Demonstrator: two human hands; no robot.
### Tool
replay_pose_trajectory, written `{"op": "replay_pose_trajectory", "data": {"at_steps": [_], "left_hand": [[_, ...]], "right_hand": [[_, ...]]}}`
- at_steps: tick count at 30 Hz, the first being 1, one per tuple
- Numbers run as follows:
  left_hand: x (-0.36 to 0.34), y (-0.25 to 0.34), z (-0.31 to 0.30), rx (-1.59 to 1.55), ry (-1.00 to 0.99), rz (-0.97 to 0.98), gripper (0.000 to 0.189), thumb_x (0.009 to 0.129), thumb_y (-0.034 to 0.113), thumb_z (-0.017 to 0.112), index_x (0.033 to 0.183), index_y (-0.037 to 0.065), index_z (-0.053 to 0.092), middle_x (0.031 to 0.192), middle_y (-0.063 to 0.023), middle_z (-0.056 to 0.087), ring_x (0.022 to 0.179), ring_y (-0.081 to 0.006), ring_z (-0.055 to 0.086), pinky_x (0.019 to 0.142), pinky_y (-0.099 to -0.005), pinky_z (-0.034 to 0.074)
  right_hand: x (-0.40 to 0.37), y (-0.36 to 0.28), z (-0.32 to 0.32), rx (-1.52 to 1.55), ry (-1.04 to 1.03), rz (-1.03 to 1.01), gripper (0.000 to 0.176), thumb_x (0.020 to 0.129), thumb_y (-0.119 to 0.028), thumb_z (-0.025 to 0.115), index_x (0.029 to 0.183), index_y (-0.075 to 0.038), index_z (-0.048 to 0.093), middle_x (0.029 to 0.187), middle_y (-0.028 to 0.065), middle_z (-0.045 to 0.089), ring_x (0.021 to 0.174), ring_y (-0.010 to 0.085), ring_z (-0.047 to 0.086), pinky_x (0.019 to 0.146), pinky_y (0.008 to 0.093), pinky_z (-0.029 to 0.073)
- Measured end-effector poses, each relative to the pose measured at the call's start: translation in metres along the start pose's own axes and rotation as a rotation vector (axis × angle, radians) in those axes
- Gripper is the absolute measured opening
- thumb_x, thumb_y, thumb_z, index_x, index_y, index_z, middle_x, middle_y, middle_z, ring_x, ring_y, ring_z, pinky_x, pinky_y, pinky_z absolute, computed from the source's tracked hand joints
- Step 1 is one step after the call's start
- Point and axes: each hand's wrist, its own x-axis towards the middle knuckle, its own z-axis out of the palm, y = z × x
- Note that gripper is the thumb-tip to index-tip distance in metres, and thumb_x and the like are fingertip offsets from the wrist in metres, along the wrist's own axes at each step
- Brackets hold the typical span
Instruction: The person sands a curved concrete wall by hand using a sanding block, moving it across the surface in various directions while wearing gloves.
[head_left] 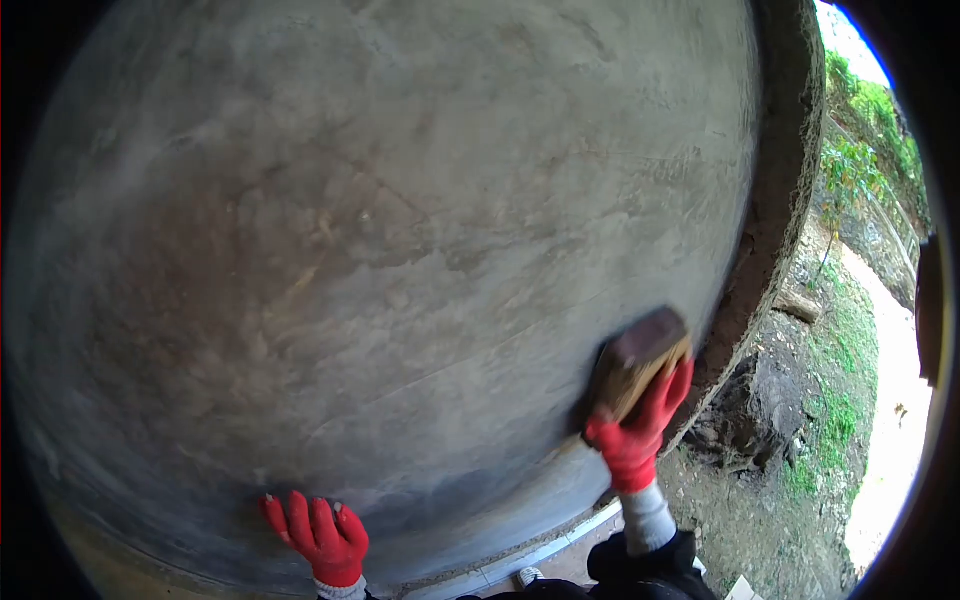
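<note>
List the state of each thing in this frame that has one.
cement wall: plastered grey, patchy, faint smoothing marks.
hand float: gripped, pressed against the cement wall near its right edge.
right hand: red-gloved, shut on the hand float.
left hand: red-gloved, fingers spread, flat on the cement wall low down.
wall edge: rough, unsmoothed.

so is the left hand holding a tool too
No, the left hand lies open and flat on the wall with nothing in it; only the right hand grips a block.

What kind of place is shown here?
Probably an outdoor building site: a grey plastered wall, a brown rectangular block in the red-gloved right hand, and bare soil and green plants beyond.
</note>
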Motion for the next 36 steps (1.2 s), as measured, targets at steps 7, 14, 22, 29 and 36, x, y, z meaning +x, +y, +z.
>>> {"op": "replay_pose_trajectory", "data": {"at_steps": [7,14,22,29,36], "left_hand": [[-0.016,-0.013,-0.001,-0.024,-0.157,-0.015,0.032,0.094,0.016,0.049,0.118,-0.005,0.047,0.134,-0.0253,0.045,0.128,-0.0537,0.036,0.103,-0.0669,0.03],[-0.008,-0.005,-0.014,-0.102,-0.228,-0.034,0.03,0.091,0.015,0.049,0.114,-0.004,0.048,0.131,-0.0235,0.049,0.127,-0.0504,0.037,0.104,-0.069,0.028],[-0.036,-0.022,-0.044,-0.237,-0.13,0.06,0.018,0.08,0.007,0.057,0.098,0.006,0.057,0.115,-0.0114,0.059,0.119,-0.0375,0.046,0.107,-0.0651,0.026],[-0.03,-0.019,-0.071,-0.379,-0.095,-0.03,0.029,0.076,-0.01,0.06,0.101,0.005,0.06,0.104,-0.0078,0.063,0.093,-0.0264,0.058,0.108,-0.0603,0.03],[-0.072,-0.031,-0.098,-0.464,-0.129,-0.191,0.031,0.076,-0.01,0.062,0.103,0.004,0.063,0.102,-0.0087,0.064,0.089,-0.0277,0.059,0.09,-0.0488,0.046]], "right_hand": [[-0.07,-0.013,0.012,0.047,-0.088,-0.022,0.112,0.066,-0.041,0.084,0.154,-0.017,0.018,0.151,0.0273,0.008,0.135,0.0487,0.028,0.106,0.0559,0.033],[0.05,-0.072,0.012,-0.034,0.023,0.003,0.102,0.066,-0.034,0.083,0.148,-0.004,0.03,0.149,0.03,0.02,0.136,0.046,0.028,0.109,0.0512,0.029],[-0.13,-0.047,0.037,0.015,-0.074,-0.046,0.112,0.064,-0.044,0.085,0.153,-0.021,0.021,0.149,0.0305,0.012,0.132,0.0495,0.029,0.103,0.0566,0.034],[0.063,-0.124,0.025,-0.044,0.039,-0.02,0.098,0.064,-0.031,0.083,0.146,-0.004,0.035,0.149,0.03,0.023,0.132,0.0482,0.032,0.107,0.0525,0.03],[-0.189,-0.078,0.045,-0.026,-0.123,-0.032,0.112,0.063,-0.045,0.086,0.152,-0.018,0.023,0.148,0.0307,0.017,0.132,0.048,0.029,0.103,0.0559,0.034]]}}
